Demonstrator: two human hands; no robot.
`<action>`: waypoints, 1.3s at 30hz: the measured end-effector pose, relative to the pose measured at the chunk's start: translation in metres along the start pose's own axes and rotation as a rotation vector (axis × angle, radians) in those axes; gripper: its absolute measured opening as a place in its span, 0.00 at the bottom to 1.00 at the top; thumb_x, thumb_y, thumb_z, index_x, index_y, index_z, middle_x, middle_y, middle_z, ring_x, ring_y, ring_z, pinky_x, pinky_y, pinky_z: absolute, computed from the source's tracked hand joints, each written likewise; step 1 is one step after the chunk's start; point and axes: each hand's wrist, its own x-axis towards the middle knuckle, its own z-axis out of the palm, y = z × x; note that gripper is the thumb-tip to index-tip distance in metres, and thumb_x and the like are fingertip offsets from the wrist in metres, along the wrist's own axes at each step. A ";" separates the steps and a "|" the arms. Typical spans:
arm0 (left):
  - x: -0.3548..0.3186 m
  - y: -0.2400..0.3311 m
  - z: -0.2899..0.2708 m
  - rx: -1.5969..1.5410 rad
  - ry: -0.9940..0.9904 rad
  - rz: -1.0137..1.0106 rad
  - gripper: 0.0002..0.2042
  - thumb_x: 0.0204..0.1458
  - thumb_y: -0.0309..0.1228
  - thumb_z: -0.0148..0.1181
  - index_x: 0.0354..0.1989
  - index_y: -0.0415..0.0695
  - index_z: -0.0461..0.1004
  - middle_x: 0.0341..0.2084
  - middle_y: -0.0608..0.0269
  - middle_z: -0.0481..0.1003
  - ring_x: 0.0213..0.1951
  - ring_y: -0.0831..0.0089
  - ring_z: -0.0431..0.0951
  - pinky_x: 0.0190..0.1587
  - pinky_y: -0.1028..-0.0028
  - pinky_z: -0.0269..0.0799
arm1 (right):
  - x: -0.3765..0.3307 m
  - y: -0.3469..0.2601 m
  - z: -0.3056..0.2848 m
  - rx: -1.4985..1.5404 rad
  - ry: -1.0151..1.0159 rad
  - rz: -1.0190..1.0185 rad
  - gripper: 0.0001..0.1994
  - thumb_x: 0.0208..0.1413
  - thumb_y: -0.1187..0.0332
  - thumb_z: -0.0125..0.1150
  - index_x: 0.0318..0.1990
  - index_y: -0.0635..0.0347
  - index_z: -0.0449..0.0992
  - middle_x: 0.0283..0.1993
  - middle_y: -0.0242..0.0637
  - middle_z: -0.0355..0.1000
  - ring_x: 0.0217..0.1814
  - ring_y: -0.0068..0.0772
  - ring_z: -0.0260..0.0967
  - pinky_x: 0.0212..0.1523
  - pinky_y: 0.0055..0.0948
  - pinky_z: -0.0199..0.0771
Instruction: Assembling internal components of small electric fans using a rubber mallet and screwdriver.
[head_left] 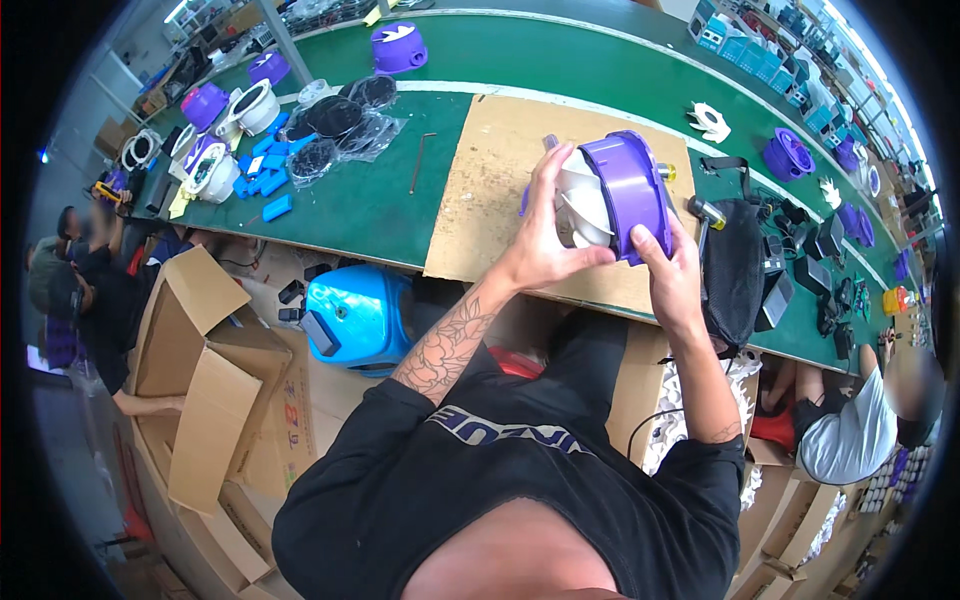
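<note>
Above a cardboard sheet on the bench I hold a purple round fan housing (628, 185) tilted on its side. A white fan impeller (583, 200) with curved blades sits at its left-facing opening; how deep it goes in is hidden. My left hand (535, 235) is closed around the impeller, fingers up its far left side and thumb along the bottom. My right hand (672, 275) grips the housing at its lower right, thumb on the outer wall. Small purple parts show behind my left fingers, too covered to name. Beside my right hand lies a screwdriver (707, 212) with a yellow-and-black handle.
A hex key (421, 163), blue blocks (262, 172) and bagged black grilles (335, 118) lie on the green bench at left. A black mesh bag (733, 270) and black adapters are at right. Opened cardboard boxes (215, 400) and a blue stool (355, 312) stand below. Co-workers sit both sides.
</note>
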 end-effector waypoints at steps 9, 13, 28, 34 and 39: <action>-0.006 0.007 -0.032 -0.102 0.227 -0.080 0.42 0.43 0.24 0.68 0.67 0.43 0.49 0.53 0.53 0.62 0.56 0.65 0.67 0.54 0.64 0.72 | 0.027 0.002 -0.037 0.063 0.133 -0.063 0.20 0.61 0.66 0.60 0.55 0.72 0.70 0.47 0.37 0.74 0.48 0.23 0.70 0.55 0.26 0.67; -0.009 -0.012 -0.064 -0.240 0.243 -0.092 0.41 0.47 0.23 0.64 0.69 0.45 0.47 0.56 0.53 0.61 0.57 0.66 0.66 0.60 0.63 0.67 | 0.034 -0.002 -0.037 -0.246 0.131 -0.068 0.25 0.56 0.64 0.66 0.56 0.73 0.70 0.48 0.42 0.75 0.44 0.27 0.73 0.48 0.24 0.72; -0.044 -0.019 -0.078 -0.698 0.437 -0.284 0.34 0.57 0.32 0.56 0.71 0.49 0.48 0.57 0.58 0.63 0.59 0.62 0.67 0.60 0.59 0.68 | 0.046 0.057 0.027 -1.318 -0.209 -0.513 0.30 0.48 0.63 0.69 0.59 0.63 0.67 0.52 0.45 0.69 0.60 0.45 0.64 0.71 0.57 0.44; -0.042 -0.021 -0.081 -0.755 0.444 -0.283 0.32 0.58 0.33 0.54 0.70 0.47 0.50 0.57 0.57 0.64 0.59 0.63 0.68 0.60 0.59 0.68 | 0.043 0.050 0.030 -1.473 -0.248 -0.525 0.36 0.44 0.64 0.71 0.63 0.62 0.64 0.51 0.43 0.68 0.59 0.44 0.64 0.70 0.59 0.43; -0.043 -0.024 -0.085 -0.779 0.465 -0.296 0.32 0.58 0.35 0.53 0.69 0.44 0.50 0.57 0.57 0.64 0.60 0.62 0.68 0.60 0.59 0.68 | 0.043 0.059 0.021 -1.458 -0.287 -0.615 0.41 0.39 0.67 0.73 0.64 0.62 0.62 0.48 0.43 0.67 0.54 0.43 0.65 0.69 0.56 0.49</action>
